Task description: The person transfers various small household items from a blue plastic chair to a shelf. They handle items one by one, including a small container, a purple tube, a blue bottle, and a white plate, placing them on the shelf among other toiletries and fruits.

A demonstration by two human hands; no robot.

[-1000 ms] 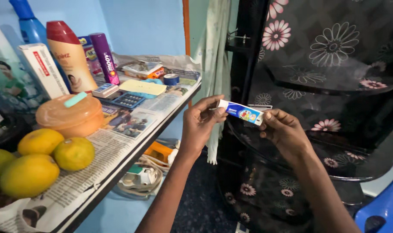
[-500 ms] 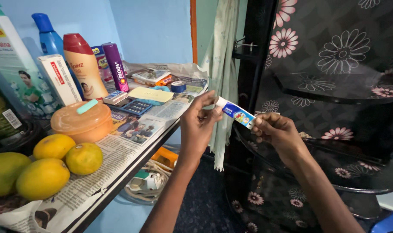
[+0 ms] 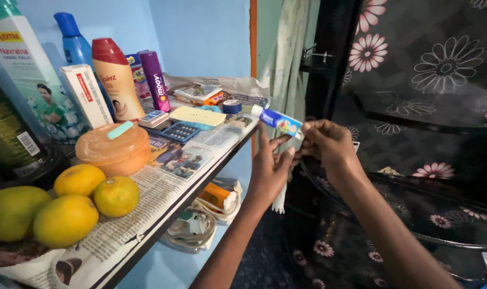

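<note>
A small white and blue tube (image 3: pixel 278 120) with a white cap is held level in front of the shelf edge. My right hand (image 3: pixel 329 145) pinches its flat end between thumb and fingers. Just under the tube is my left hand (image 3: pixel 270 168), fingers apart and raised; its index finger reaches up toward the capped end and its thumb points at my right hand. Whether that finger touches the tube I cannot tell.
A newspaper-lined shelf (image 3: pixel 147 214) at left carries yellow-green fruits (image 3: pixel 67 217), an orange lidded tub (image 3: pixel 114 150), bottles (image 3: pixel 115 80), boxes, a calculator (image 3: pixel 180 131) and a tape roll (image 3: pixel 231 106). Cables (image 3: pixel 198 225) lie on a lower shelf. A dark flowered cover (image 3: pixel 414 80) fills the right side.
The tube has risen and shifted toward the shelf. My left hand has loosened from the capped end and dropped below it, while my right hand keeps hold of the flat end.
</note>
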